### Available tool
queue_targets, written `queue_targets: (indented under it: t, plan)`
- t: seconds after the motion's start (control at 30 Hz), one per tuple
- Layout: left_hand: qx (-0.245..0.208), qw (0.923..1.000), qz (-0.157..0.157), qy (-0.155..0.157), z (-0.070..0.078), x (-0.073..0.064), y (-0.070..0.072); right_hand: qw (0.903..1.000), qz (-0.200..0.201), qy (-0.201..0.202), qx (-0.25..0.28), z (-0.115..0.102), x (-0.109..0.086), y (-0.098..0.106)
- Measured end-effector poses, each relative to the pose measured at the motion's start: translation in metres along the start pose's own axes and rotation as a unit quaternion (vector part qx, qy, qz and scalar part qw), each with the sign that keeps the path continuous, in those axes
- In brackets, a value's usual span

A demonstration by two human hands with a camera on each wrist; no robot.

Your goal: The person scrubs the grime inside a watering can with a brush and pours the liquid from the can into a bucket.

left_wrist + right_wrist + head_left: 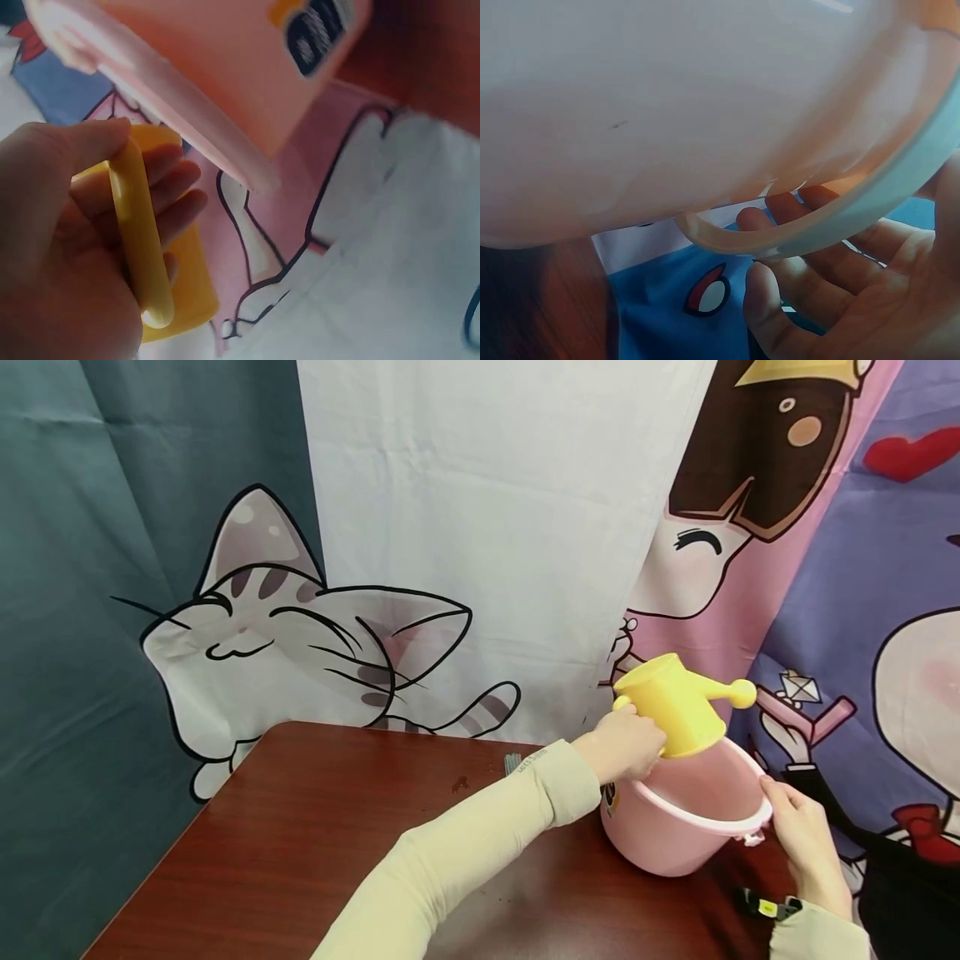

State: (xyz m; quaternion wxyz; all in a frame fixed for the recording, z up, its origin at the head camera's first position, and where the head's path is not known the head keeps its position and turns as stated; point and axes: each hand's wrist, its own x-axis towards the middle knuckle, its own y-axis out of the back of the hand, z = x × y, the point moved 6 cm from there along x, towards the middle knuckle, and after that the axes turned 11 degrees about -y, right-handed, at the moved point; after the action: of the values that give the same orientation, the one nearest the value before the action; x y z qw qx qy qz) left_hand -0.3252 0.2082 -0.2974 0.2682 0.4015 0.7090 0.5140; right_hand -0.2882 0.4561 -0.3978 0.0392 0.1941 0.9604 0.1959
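Observation:
A yellow watering can (686, 714) is tilted over the mouth of a pink bucket (652, 835), its spout pointing right. My left hand (626, 745) grips the can by its handle (139, 240), fingers wrapped round it in the left wrist view. The bucket stands tipped on the table's right side. At its right rim is my right hand (806, 835). In the right wrist view the fingers of that hand (840, 285) curl round the bucket's pale curved handle (840, 232), thumb on the near side. The bucket's contents are hidden.
The dark reddish-brown table (337, 827) extends to the left. Behind my left forearm lies a small grey-green ribbed thing (512, 763). Printed cloth (480, 527) with a cartoon cat and figures hangs behind the table and on its right.

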Motion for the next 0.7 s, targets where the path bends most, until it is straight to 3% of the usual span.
queue_targets:
  t: [0.1,0.17,0.23,0.3,0.4,0.5,0.57,0.7]
  plan:
    - [-0.086,0.996,0.023,0.009,-0.005,-0.002,-0.001,0.9997,-0.012,-0.004,0.022,0.0,0.0,-0.001]
    - [-0.154,0.987,0.042,0.013,-0.011,-0.005,-0.003,0.999,-0.022,-0.01,0.039,0.0,0.0,-0.001]
    - [-0.237,0.9693,0.065,0.015,-0.017,-0.009,-0.005,0.9981,-0.03,-0.013,0.052,-0.001,0.0,-0.001]
    - [-0.323,0.9417,0.091,0.017,-0.024,-0.015,-0.008,0.9974,-0.039,-0.014,0.06,-0.002,0.001,-0.001]
    - [-0.438,0.8876,0.14,0.02,-0.035,-0.027,-0.014,0.9963,-0.05,-0.016,0.068,-0.003,0.001,-0.002]
    - [-0.528,0.8264,0.195,0.024,-0.043,-0.041,-0.019,0.9964,-0.05,-0.016,0.066,-0.002,0.001,-0.001]
    - [-0.585,0.7786,0.224,0.029,-0.047,-0.05,-0.021,0.9967,-0.045,-0.015,0.066,-0.001,0.001,0.0]
    - [-0.687,0.6715,0.275,0.04,-0.053,-0.07,-0.026,0.9962,-0.041,-0.016,0.075,0.002,-0.001,-0.001]
